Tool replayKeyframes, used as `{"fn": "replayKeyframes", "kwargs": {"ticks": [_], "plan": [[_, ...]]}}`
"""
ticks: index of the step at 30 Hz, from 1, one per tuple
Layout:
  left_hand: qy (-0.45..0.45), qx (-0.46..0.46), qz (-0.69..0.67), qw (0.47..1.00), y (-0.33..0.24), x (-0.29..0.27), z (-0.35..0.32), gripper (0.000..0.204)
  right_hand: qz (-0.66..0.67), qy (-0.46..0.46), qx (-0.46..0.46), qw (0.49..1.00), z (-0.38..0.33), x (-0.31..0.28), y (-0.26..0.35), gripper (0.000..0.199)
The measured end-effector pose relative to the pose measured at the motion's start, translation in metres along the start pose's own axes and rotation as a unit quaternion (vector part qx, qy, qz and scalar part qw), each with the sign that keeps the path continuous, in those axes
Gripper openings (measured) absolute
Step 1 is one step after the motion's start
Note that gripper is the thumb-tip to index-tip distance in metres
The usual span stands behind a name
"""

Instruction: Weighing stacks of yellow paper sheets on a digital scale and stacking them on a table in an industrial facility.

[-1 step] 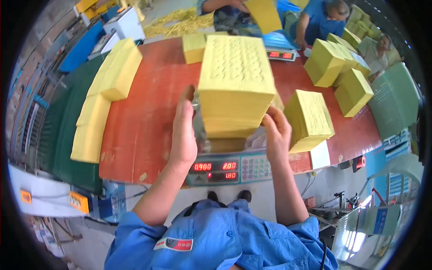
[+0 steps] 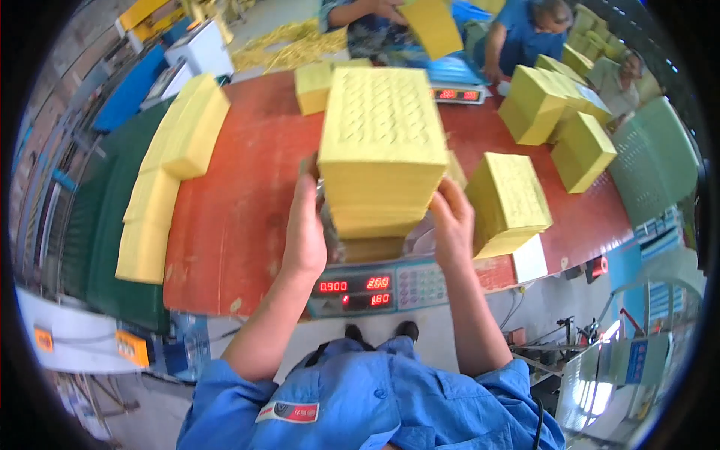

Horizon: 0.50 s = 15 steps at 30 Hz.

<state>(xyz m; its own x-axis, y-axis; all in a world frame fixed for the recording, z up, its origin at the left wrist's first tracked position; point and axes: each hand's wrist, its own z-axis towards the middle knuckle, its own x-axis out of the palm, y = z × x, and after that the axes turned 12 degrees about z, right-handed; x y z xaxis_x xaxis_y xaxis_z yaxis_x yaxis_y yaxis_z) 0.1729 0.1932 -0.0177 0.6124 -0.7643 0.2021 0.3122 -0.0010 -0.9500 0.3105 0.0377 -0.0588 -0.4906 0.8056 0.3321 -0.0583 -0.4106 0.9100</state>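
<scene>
A tall stack of yellow paper sheets (image 2: 382,142) is clamped between my two hands. My left hand (image 2: 304,232) presses flat against its left side, and my right hand (image 2: 452,225) grips its lower right corner. The stack's bottom is right above the pan of a grey digital scale (image 2: 375,289), which shows red digits, at the near edge of the red table (image 2: 240,202). Whether the stack rests on the pan or hangs just over it, I cannot tell.
More yellow stacks lie on the table: one just right of my right hand (image 2: 510,202), others far right (image 2: 581,150), at the back (image 2: 313,86) and along the left (image 2: 187,127). Across the table, other people (image 2: 525,34) work near a second scale (image 2: 457,94). A green crate (image 2: 652,157) stands right.
</scene>
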Motion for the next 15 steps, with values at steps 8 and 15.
{"fn": "replayKeyframes", "kwargs": {"ticks": [8,15], "plan": [[-0.01,-0.133,-0.053,0.99,0.038,0.006,-0.01,0.049,0.157,-0.01,0.106,0.982,0.01,0.014,-0.039,0.041],[0.006,-0.142,-0.061,0.988,0.033,0.008,-0.05,0.045,0.127,-0.051,0.131,0.982,-0.031,0.014,0.001,0.041]]}}
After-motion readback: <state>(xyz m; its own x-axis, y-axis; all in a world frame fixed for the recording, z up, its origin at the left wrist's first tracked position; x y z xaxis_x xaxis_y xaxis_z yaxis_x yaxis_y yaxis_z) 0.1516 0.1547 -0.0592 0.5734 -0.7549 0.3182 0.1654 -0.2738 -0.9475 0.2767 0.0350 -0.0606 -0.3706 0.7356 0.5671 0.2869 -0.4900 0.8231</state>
